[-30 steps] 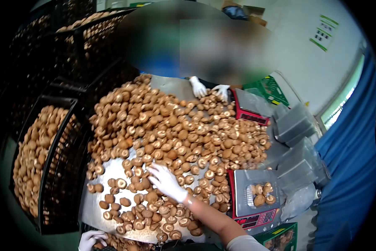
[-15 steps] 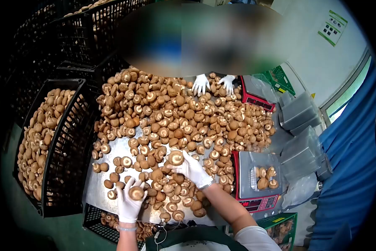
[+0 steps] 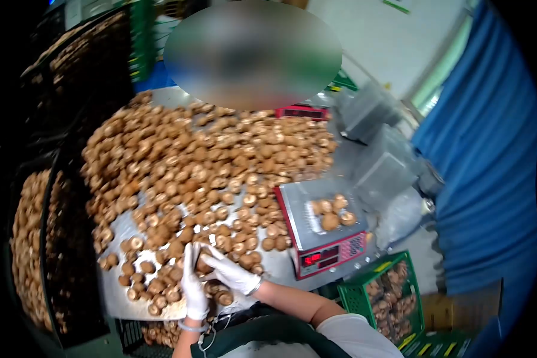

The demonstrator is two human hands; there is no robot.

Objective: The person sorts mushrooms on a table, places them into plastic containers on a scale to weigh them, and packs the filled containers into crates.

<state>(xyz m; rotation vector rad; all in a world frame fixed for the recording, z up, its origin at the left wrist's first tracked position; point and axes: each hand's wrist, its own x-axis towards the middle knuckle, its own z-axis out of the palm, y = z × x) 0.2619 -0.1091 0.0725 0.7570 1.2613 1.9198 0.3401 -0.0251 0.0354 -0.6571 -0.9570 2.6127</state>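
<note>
My gloved left hand and gloved right hand are brought together low over the steel table. A brown shiitake mushroom shows between them, with fingers of both hands around it; whether more are inside the hands is hidden. Loose shiitakes lie around both hands, and a large pile spreads behind them. To the right of my right hand stands a red and grey scale. On it, a clear tray holds several mushrooms.
Stacked clear trays stand behind the scale, near a blue curtain. Black crates of mushrooms stand at left. A green crate with packed mushrooms sits lower right. Another red scale is at the back, near a blurred person.
My hands, earlier apart with a mushroom in each, have come together. The view has swung right, shifting the table and scale leftward. The other person's gloved hands no longer show.
</note>
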